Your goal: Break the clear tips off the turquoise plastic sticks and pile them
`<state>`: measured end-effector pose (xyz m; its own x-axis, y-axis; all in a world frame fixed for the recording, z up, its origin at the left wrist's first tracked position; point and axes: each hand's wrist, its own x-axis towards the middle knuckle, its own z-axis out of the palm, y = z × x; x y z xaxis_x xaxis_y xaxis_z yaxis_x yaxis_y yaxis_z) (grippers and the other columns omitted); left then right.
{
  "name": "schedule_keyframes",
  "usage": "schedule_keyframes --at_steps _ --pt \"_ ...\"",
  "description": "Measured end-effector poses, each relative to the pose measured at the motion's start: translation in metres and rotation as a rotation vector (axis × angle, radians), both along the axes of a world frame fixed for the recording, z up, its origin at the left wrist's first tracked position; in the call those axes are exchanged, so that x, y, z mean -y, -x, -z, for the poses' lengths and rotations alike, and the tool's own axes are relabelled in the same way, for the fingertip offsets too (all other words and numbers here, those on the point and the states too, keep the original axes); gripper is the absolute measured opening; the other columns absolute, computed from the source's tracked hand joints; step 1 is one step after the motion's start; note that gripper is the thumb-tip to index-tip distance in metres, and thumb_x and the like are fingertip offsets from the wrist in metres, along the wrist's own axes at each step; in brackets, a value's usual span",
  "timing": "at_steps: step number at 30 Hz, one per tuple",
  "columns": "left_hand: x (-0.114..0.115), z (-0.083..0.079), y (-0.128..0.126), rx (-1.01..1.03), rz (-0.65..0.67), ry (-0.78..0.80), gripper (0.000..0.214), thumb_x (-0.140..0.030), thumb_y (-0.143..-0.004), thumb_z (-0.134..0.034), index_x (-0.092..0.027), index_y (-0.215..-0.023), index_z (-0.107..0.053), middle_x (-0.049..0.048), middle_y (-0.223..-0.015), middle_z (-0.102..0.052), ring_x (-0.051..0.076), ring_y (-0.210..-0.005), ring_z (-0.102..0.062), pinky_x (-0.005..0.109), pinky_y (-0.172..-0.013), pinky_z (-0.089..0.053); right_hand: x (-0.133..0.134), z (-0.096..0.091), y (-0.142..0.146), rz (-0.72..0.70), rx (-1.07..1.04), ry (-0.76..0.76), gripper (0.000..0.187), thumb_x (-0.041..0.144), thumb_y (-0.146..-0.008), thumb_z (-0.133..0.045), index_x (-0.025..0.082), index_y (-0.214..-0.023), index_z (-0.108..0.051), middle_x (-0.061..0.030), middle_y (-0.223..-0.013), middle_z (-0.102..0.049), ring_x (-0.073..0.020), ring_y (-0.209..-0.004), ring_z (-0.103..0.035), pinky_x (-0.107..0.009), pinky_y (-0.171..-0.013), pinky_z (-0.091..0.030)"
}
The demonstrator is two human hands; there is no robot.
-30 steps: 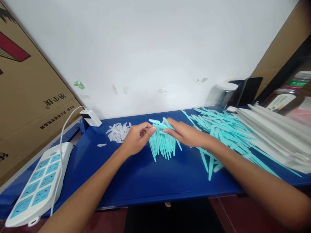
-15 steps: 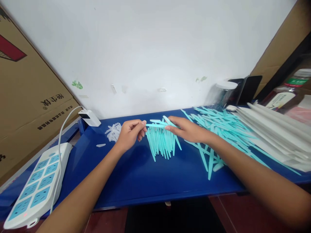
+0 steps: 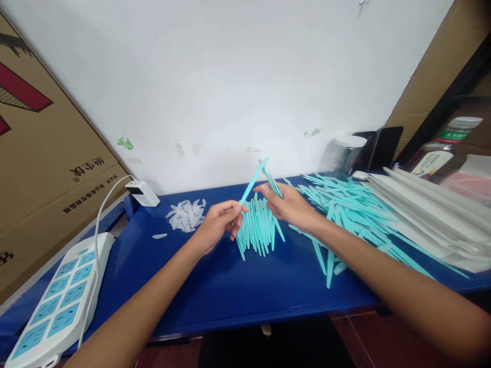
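Note:
My left hand (image 3: 218,224) pinches one slim turquoise eyebrow razor (image 3: 253,180), which slants up and to the right. Close by on the right, my right hand (image 3: 293,207) is closed on a few more turquoise razors (image 3: 272,183), their tips pointing up toward the wall. Below and between both hands lies a neat row of turquoise razors (image 3: 258,230) on the blue table (image 3: 215,291). A small heap of translucent white blade caps (image 3: 186,215) sits left of my left hand. Beyond my right wrist spreads a loose pile of razors (image 3: 356,204).
A power strip (image 3: 65,291) with a white cable and a small white device (image 3: 142,193) occupy the left side. White sleeves (image 3: 418,214) are stacked at right, near a lidded jar (image 3: 347,153) and a bottle (image 3: 437,148). A cardboard box (image 3: 49,153) stands left.
The razor at my left hand has swung from level to steeply upright, apart from those in my right hand. Both hands have shifted slightly; the view has tilted a little.

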<state>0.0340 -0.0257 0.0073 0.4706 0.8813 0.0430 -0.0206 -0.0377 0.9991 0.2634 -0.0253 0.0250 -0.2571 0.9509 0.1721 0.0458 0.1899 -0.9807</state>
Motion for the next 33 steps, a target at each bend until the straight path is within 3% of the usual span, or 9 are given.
schedule_keyframes --at_steps 5,8,11,15,19,23,28,31,33 --pt "0.013 0.002 -0.007 -0.244 0.176 -0.106 0.045 -0.057 -0.098 -0.063 -0.013 -0.098 -0.073 0.0027 -0.074 -0.063 0.011 -0.055 -0.057 0.023 -0.049 -0.048 0.006 0.01 0.008 -0.08 0.067 -0.144 0.049 0.068 -0.098 -0.057 0.021 -0.085 -0.052 0.007 -0.058 -0.042 -0.0105 -0.053 -0.034 -0.027 -0.053 -0.03" --pt "0.015 -0.001 -0.006 -0.363 0.192 -0.171 0.046 -0.058 -0.098 -0.061 -0.014 -0.089 -0.071 0.0034 -0.074 -0.065 0.011 -0.058 -0.058 0.023 -0.051 -0.047 0.007 0.008 0.007 -0.099 0.137 -0.208 0.045 0.062 -0.102 -0.054 0.021 -0.082 -0.049 0.0057 -0.063 -0.044 -0.0115 -0.058 -0.038 -0.027 -0.058 -0.034" --pt "0.011 -0.004 -0.003 -0.309 0.041 -0.244 0.042 -0.058 -0.098 -0.062 -0.016 -0.095 -0.066 0.0024 -0.077 -0.065 0.012 -0.059 -0.058 0.023 -0.052 -0.048 0.009 0.001 0.003 -0.193 0.237 -0.269 0.043 0.056 -0.104 -0.052 0.021 -0.08 -0.046 0.0046 -0.07 -0.041 -0.0117 -0.063 -0.037 -0.027 -0.062 -0.034" --pt "0.004 -0.008 0.005 -0.186 -0.191 -0.359 0.044 -0.061 -0.101 -0.053 -0.019 -0.115 -0.058 0.0004 -0.079 -0.062 0.012 -0.056 -0.055 0.025 -0.049 -0.043 0.013 -0.006 -0.001 -0.461 0.387 -0.251 0.038 0.05 -0.106 -0.051 0.021 -0.082 -0.044 0.0049 -0.072 -0.035 -0.0117 -0.063 -0.033 -0.027 -0.06 -0.031" --pt "0.005 -0.012 0.01 -0.34 -0.257 -0.6 0.038 -0.053 -0.102 -0.057 -0.019 -0.085 -0.054 -0.0053 -0.064 -0.04 0.01 -0.055 -0.036 0.025 -0.053 -0.029 0.017 -0.007 -0.002 -0.643 0.447 -0.179 0.034 0.046 -0.106 -0.051 0.021 -0.083 -0.044 0.0044 -0.073 -0.036 -0.0117 -0.064 -0.033 -0.026 -0.061 -0.031" --pt "0.009 -0.012 0.008 -0.454 -0.218 -0.688 0.052 -0.045 -0.106 -0.05 -0.02 -0.066 -0.029 -0.0046 -0.063 -0.022 0.011 -0.059 -0.023 0.029 -0.055 -0.02 0.019 -0.009 -0.001 -0.772 0.419 -0.101 0.035 0.043 -0.106 -0.052 0.021 -0.081 -0.043 0.0046 -0.073 -0.034 -0.0111 -0.064 -0.03 -0.026 -0.061 -0.031" --pt "0.006 -0.005 0.003 -0.416 -0.284 -0.666 0.052 -0.044 -0.108 -0.045 -0.02 -0.064 -0.029 -0.0042 -0.059 -0.026 0.01 -0.055 -0.024 0.03 -0.055 -0.021 0.021 -0.007 0.001 -0.776 0.343 0.026 0.043 0.054 -0.103 -0.057 0.021 -0.08 -0.042 0.0064 -0.069 -0.034 -0.009 -0.058 -0.029 -0.025 -0.055 -0.029" --pt "0.001 -0.001 0.004 -0.399 -0.402 -0.688 0.053 -0.044 -0.107 -0.046 -0.02 -0.063 -0.028 -0.0043 -0.057 -0.027 0.01 -0.054 -0.026 0.03 -0.054 -0.022 0.023 -0.005 0.001 -0.647 0.334 0.173 0.043 0.062 -0.099 -0.06 0.022 -0.091 -0.045 0.006 -0.072 -0.042 -0.0092 -0.058 -0.037 -0.024 -0.053 -0.034" --pt "-0.003 -0.002 0.007 -0.394 -0.473 -0.692 0.054 -0.044 -0.107 -0.046 -0.021 -0.061 -0.029 -0.0041 -0.055 -0.029 0.01 -0.052 -0.028 0.03 -0.053 -0.023 0.023 -0.005 0.0 -0.578 0.328 0.17 0.043 0.063 -0.099 -0.06 0.022 -0.096 -0.046 0.0052 -0.074 -0.045 -0.0097 -0.06 -0.04 -0.024 -0.055 -0.037"
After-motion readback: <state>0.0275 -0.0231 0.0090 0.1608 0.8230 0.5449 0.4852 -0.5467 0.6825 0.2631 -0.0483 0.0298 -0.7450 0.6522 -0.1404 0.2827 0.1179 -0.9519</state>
